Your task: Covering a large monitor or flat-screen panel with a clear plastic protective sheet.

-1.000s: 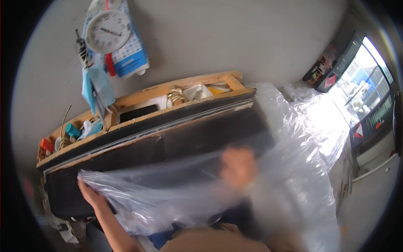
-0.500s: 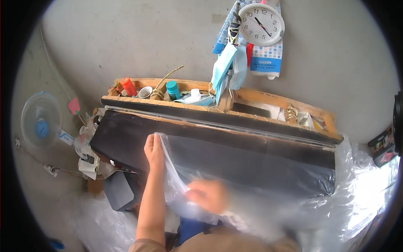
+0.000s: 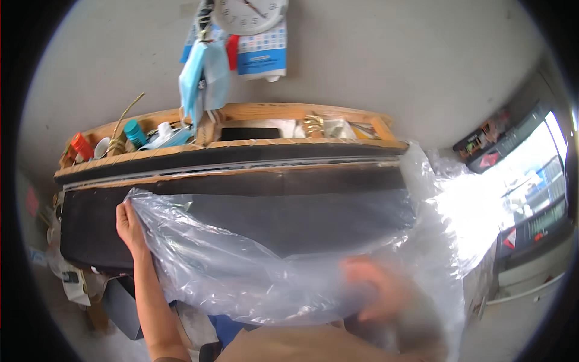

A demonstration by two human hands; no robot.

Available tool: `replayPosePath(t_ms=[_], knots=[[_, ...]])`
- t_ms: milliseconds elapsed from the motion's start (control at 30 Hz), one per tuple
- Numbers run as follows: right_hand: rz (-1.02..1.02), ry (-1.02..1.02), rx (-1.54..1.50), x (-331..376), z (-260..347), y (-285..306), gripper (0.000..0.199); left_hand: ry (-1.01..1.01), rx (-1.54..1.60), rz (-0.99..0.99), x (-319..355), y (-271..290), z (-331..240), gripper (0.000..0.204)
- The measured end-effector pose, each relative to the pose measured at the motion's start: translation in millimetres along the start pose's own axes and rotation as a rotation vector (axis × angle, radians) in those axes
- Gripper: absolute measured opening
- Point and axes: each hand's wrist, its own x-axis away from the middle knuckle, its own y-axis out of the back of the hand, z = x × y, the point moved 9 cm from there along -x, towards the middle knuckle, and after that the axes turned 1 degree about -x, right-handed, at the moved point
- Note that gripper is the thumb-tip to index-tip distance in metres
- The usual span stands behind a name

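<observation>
A long clear plastic sheet (image 3: pixel 241 265) lies over a black padded work surface (image 3: pixel 338 184) and hangs down its near side toward my body. My left hand (image 3: pixel 128 226) is closed on the sheet's upper left corner, pinching it near the left end of the black surface. At the near right, my right hand (image 3: pixel 375 283) is smeared by motion beside the plastic. Its fingers look curved, but whether they hold the sheet cannot be made out. More crumpled plastic (image 3: pixel 443 205) runs off past the right end of the surface.
Behind the surface, a wooden tray (image 3: pixel 259 111) holds an orange bottle (image 3: pixel 82 145), a teal bottle (image 3: pixel 135 133), a white cup (image 3: pixel 102 148) and a dark flat item (image 3: pixel 250 134). Face masks (image 3: pixel 205 75) hang below a wall clock (image 3: pixel 247 15). A dark box (image 3: pixel 122 308) stands at lower left.
The view has turned to the right. My left hand still grips the sheet's corner. My right hand has swept rightward away from the left, and the plastic between them is spread wider.
</observation>
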Motion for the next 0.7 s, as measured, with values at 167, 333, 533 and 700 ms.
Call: replayPosePath(t_ms=[167,333,533,700], knots=[[0.127,-0.196,-0.096,26.2,-44.5,-42.9,0.028,-0.13,-0.022,0.034,-15.5,-9.5,18.4,0.023],[0.483,-0.304,0.43,59.8,-33.5,-7.2,0.02,-0.106,-0.664,-0.028,-43.9,87.3,5.5,0.03],[-1.189,-0.53,1.614,165.0,-59.5,274.2,0.041,-0.053,-0.95,0.052,-67.3,124.2,74.2,0.033],[-0.731,-0.551,-0.413,135.3,-200.3,91.6,0.027,0.044,-1.036,0.121,-83.7,115.6,109.3,0.038]])
